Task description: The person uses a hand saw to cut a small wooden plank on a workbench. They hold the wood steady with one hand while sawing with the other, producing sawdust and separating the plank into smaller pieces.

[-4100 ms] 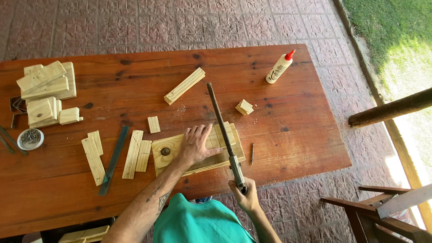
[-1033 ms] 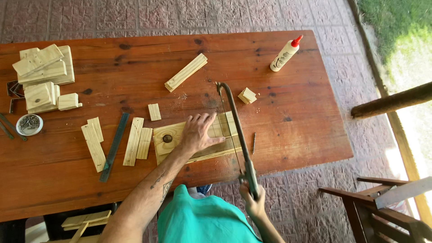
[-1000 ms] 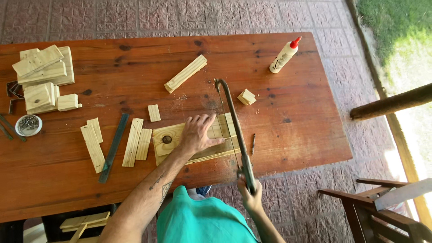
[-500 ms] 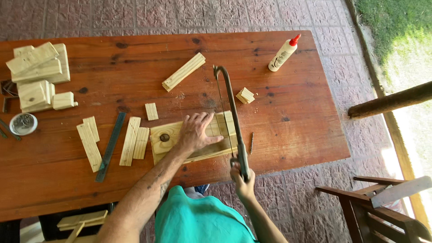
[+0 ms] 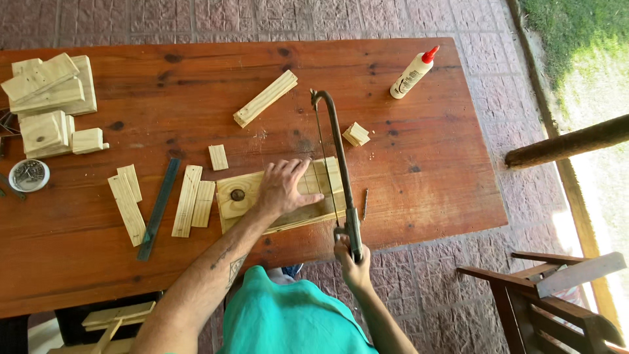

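The left hand (image 5: 282,188) lies flat, palm down with fingers spread, pressing on a pale wooden board (image 5: 278,195) near the front edge of the table (image 5: 432,164). The board is light pine, roughly rectangular, with a dark round knot (image 5: 237,195) near its left end and a grain running lengthwise; its right part shows a few straight lines across it, and its near edge reads as a thin second layer just below. The right hand (image 5: 352,257) is closed in a fist around the handle of a hacksaw (image 5: 335,160), just off the table's front edge. The saw's dark metal frame runs away from the person, over the board's right end, with the thin blade beside it on the left, crossing the board just right of the left fingertips.

Left of the board lie two pale wooden slats (image 5: 194,206) side by side, then a dark flat ruler (image 5: 158,208) set at a slant, then two more slats (image 5: 127,202). A small square offcut (image 5: 218,157) sits just beyond them. Farther back rests a grooved wooden strip (image 5: 265,98) on a diagonal, and a small wooden block (image 5: 356,134) lies right of the saw frame. A glue bottle with a red cap (image 5: 412,73) lies near the far right corner. A stack of wooden blocks (image 5: 47,98) occupies the far left, with a round tin (image 5: 28,175) in front of it.
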